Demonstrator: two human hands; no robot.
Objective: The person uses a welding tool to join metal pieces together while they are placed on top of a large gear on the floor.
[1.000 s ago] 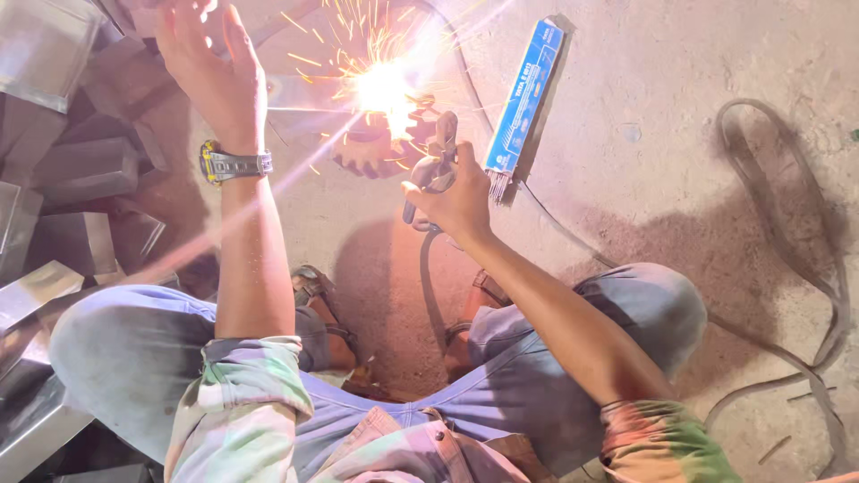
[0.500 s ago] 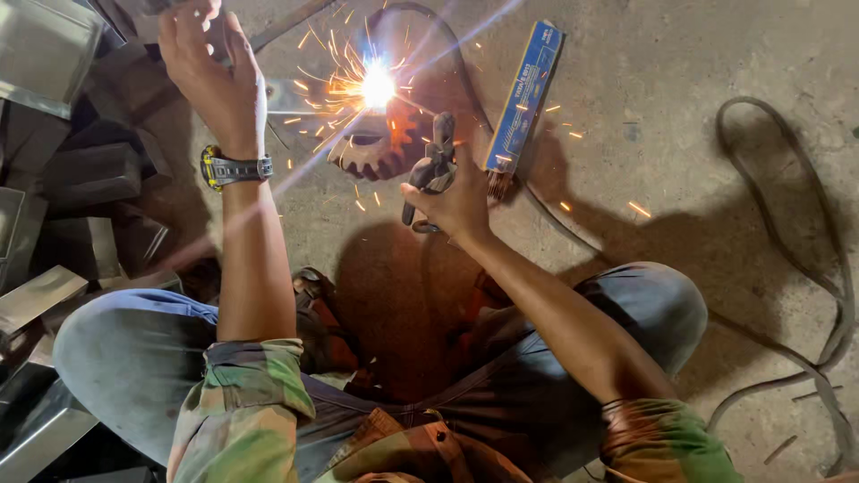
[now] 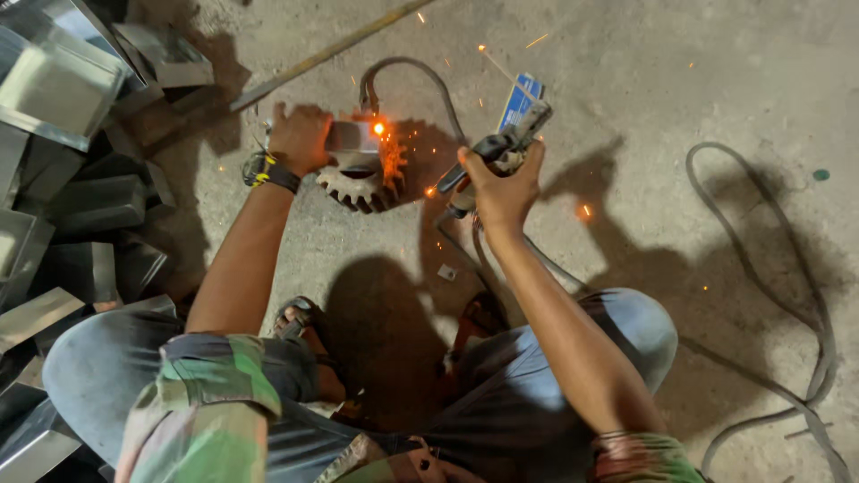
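Knees and a sandalled foot (image 3: 300,322): nearest the camera, the person squatting on the concrete floor (image 3: 680,98).

Right hand (image 3: 503,183): clenched round the electrode holder (image 3: 501,148), raised clear of the work. The holder's long axis runs from lower left to upper right, its far end over a blue box (image 3: 521,97) lying on the floor behind it. A cable (image 3: 465,241) drops from the hand toward the knees.

Left hand (image 3: 300,136): laid on a small metal piece (image 3: 351,136), fingers curled over its near-left end, a watch (image 3: 268,170) at the wrist. Whether it grips or only presses down cannot be told.

Gear (image 3: 362,183): flat on the floor, teeth toward the person, touching the metal piece, which sits on its upper face. A glowing spot (image 3: 379,129) marks the right end of that piece.

Relation: the gear lies to the left of the right hand and slightly beyond it; the left hand is already on it, so it is much the nearer. The glowing spot sits between the two hands.

Farther out: sheet-metal offcuts (image 3: 63,80) stacked at left; a rod (image 3: 331,54) on the floor beyond the gear; a loose cable (image 3: 805,295) looping at right.
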